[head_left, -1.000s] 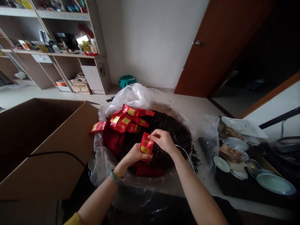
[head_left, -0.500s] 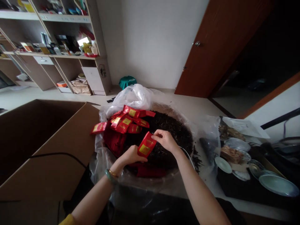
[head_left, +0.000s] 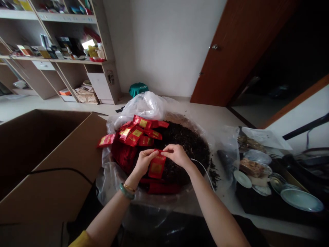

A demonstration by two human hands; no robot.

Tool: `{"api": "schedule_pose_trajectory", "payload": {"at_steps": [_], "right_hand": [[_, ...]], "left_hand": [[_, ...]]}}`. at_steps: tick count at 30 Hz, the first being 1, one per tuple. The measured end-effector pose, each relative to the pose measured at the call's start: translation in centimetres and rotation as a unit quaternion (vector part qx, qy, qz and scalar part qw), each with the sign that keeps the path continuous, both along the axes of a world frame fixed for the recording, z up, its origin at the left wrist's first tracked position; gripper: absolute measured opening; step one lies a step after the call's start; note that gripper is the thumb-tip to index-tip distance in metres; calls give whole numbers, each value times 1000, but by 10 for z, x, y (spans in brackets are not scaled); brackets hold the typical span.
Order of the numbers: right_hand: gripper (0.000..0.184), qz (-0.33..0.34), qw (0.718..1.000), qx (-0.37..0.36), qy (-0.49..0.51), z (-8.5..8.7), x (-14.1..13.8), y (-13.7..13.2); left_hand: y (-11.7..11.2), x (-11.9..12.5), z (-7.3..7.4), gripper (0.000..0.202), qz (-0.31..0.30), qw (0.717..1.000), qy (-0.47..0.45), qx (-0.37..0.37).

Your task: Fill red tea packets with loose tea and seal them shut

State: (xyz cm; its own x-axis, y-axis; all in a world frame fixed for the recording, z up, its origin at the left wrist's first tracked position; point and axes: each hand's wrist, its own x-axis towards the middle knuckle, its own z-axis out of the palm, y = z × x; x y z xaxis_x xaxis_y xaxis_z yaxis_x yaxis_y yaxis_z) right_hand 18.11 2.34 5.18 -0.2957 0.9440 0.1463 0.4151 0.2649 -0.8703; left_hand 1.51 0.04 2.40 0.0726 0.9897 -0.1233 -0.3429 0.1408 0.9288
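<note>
My left hand [head_left: 143, 161] and my right hand [head_left: 176, 155] both pinch the top edge of a small red packet [head_left: 156, 167] with a gold label, holding it upright between them. They hover over a wide round tray [head_left: 197, 129] lined with clear plastic and heaped with dark loose tea leaves [head_left: 187, 144]. Several more red packets [head_left: 136, 132] lie piled on the tray's left side, and a few lie below my hands.
A large open cardboard box [head_left: 51, 154] stands to the left. Plates and dishes [head_left: 300, 200] sit on a dark tray at the right. A crumpled clear bag [head_left: 147, 104] lies behind the tea. Shelving and a brown door stand beyond.
The packet was tilted, held at its lower corner by my left hand. Now it hangs upright, with both hands pinching its top edge.
</note>
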Motion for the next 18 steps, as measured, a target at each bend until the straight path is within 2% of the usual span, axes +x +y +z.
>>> {"api": "schedule_pose_trajectory", "payload": {"at_steps": [3,8,12,15,18], "right_hand": [[9,-5,1000,23,2,-1,-3,-1],[11,16,999,29,-7,-1,-9,-5],[16,-3,999,26,-24,-7,0,3],[18,-56,989,50,-125,-18,17,14],[32,-74,936,82,-335,-32,27,22]], "left_hand": [[-3,2,-3,32,-17,1000,-23,0],[-5,4,-10,44,-159,986,-19,-51],[-3,5,-15,48,-150,986,-5,-73],[-2,3,-16,53,-134,987,-15,-87],[-2,1,-15,55,-117,988,-19,-97]]}}
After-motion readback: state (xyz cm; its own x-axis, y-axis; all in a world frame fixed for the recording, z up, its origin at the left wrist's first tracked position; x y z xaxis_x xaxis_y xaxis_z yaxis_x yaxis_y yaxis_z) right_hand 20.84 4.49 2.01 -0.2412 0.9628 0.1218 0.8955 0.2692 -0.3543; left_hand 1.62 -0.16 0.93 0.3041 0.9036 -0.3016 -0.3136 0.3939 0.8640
